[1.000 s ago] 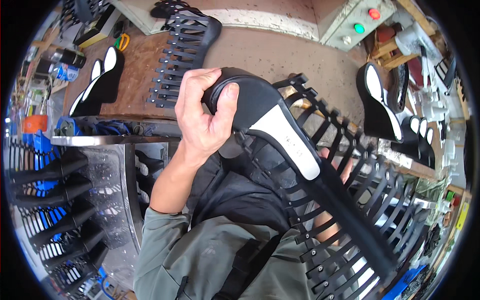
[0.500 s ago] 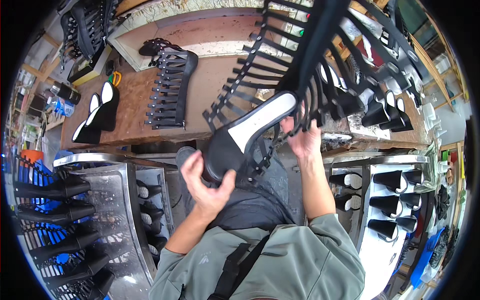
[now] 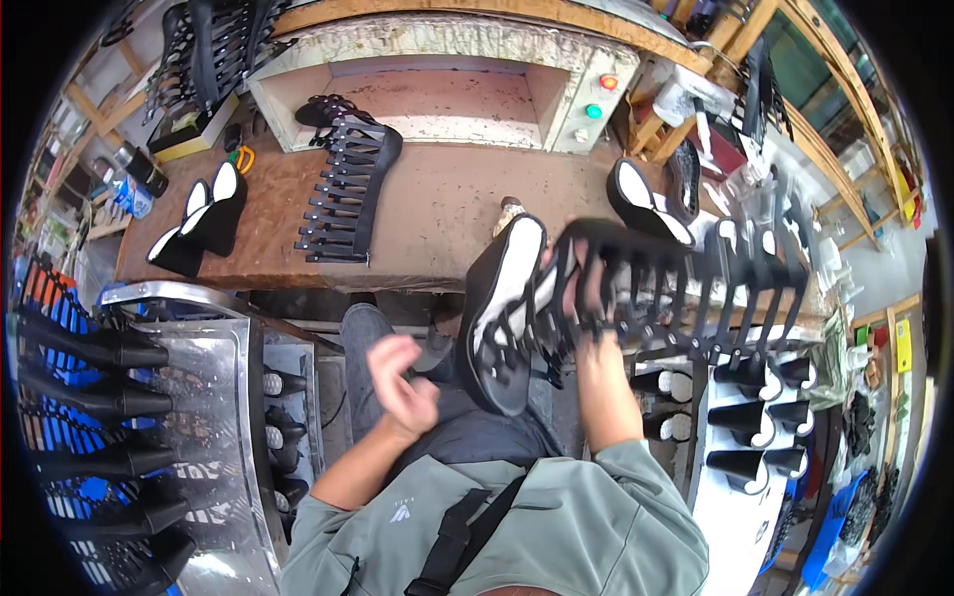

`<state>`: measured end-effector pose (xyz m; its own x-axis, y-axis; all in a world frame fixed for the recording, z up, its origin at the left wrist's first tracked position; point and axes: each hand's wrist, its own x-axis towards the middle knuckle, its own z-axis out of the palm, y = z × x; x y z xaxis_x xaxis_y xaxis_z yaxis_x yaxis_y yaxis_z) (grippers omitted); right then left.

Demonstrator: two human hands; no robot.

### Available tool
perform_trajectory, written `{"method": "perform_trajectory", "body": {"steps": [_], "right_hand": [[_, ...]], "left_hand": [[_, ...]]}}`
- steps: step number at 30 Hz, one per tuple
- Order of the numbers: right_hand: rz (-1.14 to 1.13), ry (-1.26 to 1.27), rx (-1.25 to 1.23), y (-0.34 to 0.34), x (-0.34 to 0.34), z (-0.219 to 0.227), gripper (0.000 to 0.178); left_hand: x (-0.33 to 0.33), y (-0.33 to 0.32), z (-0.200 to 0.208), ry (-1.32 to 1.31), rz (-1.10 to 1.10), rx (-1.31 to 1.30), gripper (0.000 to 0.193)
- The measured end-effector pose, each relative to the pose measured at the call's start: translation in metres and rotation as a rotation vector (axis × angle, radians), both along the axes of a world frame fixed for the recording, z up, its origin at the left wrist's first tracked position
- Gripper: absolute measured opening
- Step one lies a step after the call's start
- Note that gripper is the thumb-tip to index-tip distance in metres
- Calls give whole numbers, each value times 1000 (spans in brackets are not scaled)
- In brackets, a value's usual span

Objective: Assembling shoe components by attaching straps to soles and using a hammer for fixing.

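Observation:
A black strappy boot (image 3: 502,283) is held over my lap, its sole with a white heel strip facing me. Its caged shaft (image 3: 686,283), blurred by motion, hangs out to the right over the bench edge. My right hand (image 3: 594,298) grips the boot from among the straps, which partly cover the fingers. To the left of the sole, my left hand (image 3: 399,385) is off the boot, its fingers loosely bent and apart, holding nothing. A matching strappy boot (image 3: 373,194) lies flat on the brown bench (image 3: 437,214).
A pale box-shaped heater (image 3: 447,104) with coloured buttons stands behind. Black wedge soles (image 3: 224,214) sit at the bench's left, another sole (image 3: 641,199) at its right. On the left, a metal rack (image 3: 214,397) holds several boots; on the right, a white board (image 3: 730,497) carries black heels.
The boot has turned and come down, its shaft swinging from upward to the right. My left hand has let go of the toe. My view has shifted, showing more of the heater.

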<state>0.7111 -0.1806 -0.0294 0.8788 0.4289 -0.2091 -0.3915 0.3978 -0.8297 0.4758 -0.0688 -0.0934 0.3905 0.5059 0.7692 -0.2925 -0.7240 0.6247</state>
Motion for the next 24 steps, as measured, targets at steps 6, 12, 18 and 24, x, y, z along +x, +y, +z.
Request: {"method": "perform_trajectory", "body": {"steps": [6,12,18,24], "right_hand": [[562,-403,308,-47,-77,38,46],[663,-431,430,-42,-121,51,31],[736,-457,412,-38,-121,40,32],[789,-184,620,-27,-122,43,33]], "left_hand": [[56,47,92,518,-680,-339,48],[15,32,125,484,-689,-201,82],[7,22,120,511,-509,-188,50],[-7,36,113,566,-616,-112,52]]}}
